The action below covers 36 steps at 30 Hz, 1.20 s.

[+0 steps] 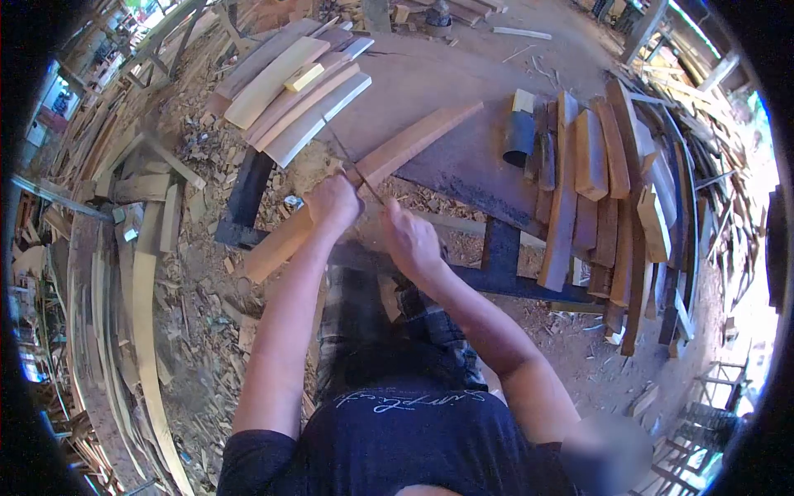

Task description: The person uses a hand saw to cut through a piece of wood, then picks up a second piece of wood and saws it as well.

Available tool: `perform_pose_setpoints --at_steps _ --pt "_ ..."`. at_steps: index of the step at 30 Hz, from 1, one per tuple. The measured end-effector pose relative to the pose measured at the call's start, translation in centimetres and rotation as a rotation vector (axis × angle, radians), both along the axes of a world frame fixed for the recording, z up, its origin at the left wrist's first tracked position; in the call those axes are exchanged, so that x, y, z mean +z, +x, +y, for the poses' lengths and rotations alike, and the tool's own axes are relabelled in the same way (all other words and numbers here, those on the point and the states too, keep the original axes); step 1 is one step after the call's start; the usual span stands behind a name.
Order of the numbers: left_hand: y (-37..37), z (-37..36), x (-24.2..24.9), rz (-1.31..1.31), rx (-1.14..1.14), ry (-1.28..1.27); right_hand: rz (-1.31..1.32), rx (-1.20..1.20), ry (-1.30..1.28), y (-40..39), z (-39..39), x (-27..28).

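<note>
A long reddish-brown wooden plank [426, 139] lies at a slant over the near edge of the brown work table [463, 178]. Its lower left end [277, 248] sticks out past the edge. My left hand [332, 202] is closed around the plank near its middle, pressing on its upper side. In my right hand [412, 241], the fingers are wrapped round the near end of a handsaw [337, 139], seen edge-on as a thin dark line. The saw crosses the plank just to the right of my left hand; its handle is hidden in my fist.
Several cut boards [281, 99] are laid side by side at the table's left, a small yellow block [304, 77] on top. More timber pieces [591, 157] line the right side, beside a dark cylinder [518, 136]. Wood scraps [215, 322] cover the ground at left.
</note>
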<state>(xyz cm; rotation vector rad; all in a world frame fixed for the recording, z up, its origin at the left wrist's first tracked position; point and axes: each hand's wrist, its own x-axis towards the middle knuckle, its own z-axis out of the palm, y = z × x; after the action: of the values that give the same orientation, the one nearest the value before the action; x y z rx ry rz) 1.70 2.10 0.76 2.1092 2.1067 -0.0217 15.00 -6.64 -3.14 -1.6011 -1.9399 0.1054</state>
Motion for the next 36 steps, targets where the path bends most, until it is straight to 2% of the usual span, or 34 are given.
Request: perform_pose_setpoints --at_steps 1,3,6,8,10,11,14,16,19,23,25,27,29,31,36 --pt "-0.2 0.0 0.1 -0.010 -0.004 -0.019 0.002 0.005 0.000 -0.3 0.6 0.2" --pt "-0.1 -0.3 0.5 -0.031 0.001 -0.004 -0.020 0.005 -0.169 -1.0 1.8 0.8" --pt "-0.4 -0.1 -0.5 -0.019 -0.005 0.073 -0.065 -0.042 -0.077 0.2 -0.2 -0.6" --pt "-0.2 0.7 -1.8 0.005 0.011 0.141 -0.012 0.000 -0.116 0.9 -0.5 0.4" --pt "-0.3 0.5 -1.1 -0.177 0.089 0.039 -0.052 0.017 -0.127 0.0 1.0 0.2" --pt "-0.5 -0.2 0.3 -0.131 -0.007 -0.022 -0.021 0.016 -0.061 -0.6 2.2 -0.4" --pt "-1.3 1.8 -4.3 -0.234 0.136 0.056 0.054 0.063 -0.094 -0.7 2.0 0.9" --pt "-0.4 -0.3 0.4 -0.038 -0.007 0.005 0.053 0.040 -0.154 0.4 0.0 1.2" --pt "-0.4 0.0 -0.1 -0.069 0.024 0.036 -0.076 -0.024 -0.266 1.0 -1.2 1.3" --pt "-0.8 0.4 -3.0 -0.108 -0.004 0.149 -0.028 0.039 -0.202 -0.5 1.9 1.3" --pt "-0.7 0.1 -1.4 -0.077 0.008 0.236 -0.044 0.011 -0.258 -0.9 2.1 1.9" --pt "-0.5 -0.4 0.0 -0.049 -0.021 0.097 -0.065 0.020 -0.183 0.5 -0.6 1.0" --pt "-0.6 0.0 -0.9 -0.085 -0.008 0.125 -0.101 0.038 -0.113 1.3 -1.1 1.4" --pt "-0.7 0.0 -2.2 -0.114 0.000 0.132 -0.071 -0.049 -0.350 1.1 -1.7 2.4" --pt "-0.7 0.1 -2.2 -0.146 0.002 0.199 -0.057 -0.008 -0.300 0.5 -1.5 3.2"
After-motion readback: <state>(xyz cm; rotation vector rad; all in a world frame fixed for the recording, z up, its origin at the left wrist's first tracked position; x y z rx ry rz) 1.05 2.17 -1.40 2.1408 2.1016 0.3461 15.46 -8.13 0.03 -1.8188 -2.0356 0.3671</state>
